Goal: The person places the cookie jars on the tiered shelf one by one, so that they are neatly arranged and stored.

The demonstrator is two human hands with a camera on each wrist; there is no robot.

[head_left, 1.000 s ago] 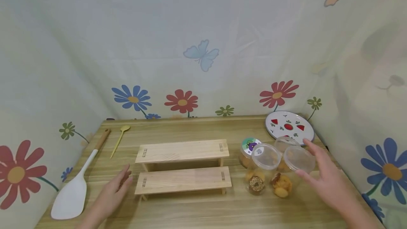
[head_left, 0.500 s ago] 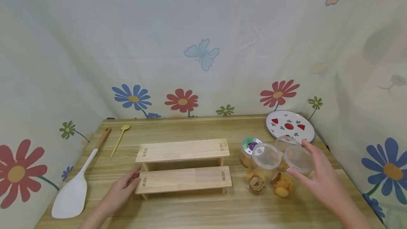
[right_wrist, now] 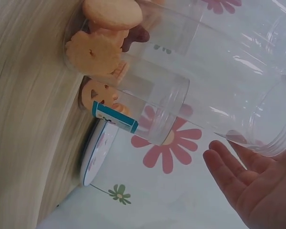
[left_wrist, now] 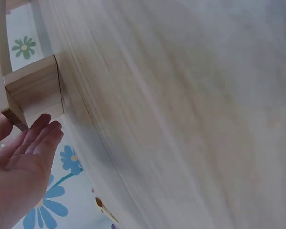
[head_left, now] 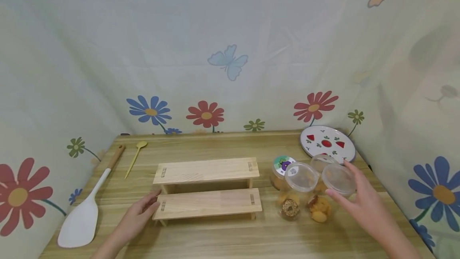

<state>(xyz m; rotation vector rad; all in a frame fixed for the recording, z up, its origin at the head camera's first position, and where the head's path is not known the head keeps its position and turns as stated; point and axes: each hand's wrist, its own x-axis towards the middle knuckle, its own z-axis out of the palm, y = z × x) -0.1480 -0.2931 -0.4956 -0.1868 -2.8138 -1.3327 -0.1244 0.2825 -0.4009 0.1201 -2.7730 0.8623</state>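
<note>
Two low wooden stands lie one behind the other mid-table. My left hand (head_left: 136, 214) is at the left end of the front stand (head_left: 208, 204); in the left wrist view its thumb and fingers (left_wrist: 43, 138) meet on either side of the board's end (left_wrist: 12, 112). On the right, clear plastic jars stand grouped, holding cookies. My right hand (head_left: 363, 201) spans the lid of the nearest right jar (head_left: 339, 180), thumb on the near side, fingers (right_wrist: 224, 164) on the far side. Cookies (right_wrist: 93, 52) show at that jar's bottom.
The rear stand (head_left: 206, 171) sits just behind. Beside the held jar are another jar (head_left: 301, 177) and one with a green label (head_left: 283, 165). A patterned plate (head_left: 312, 147) lies behind. At the left are a white spatula (head_left: 79, 225) and a yellow spoon (head_left: 135, 157).
My left hand has moved right onto the front stand's end. My right hand has closed in slightly around the jar lid. Over the last half second both are nearly still.
</note>
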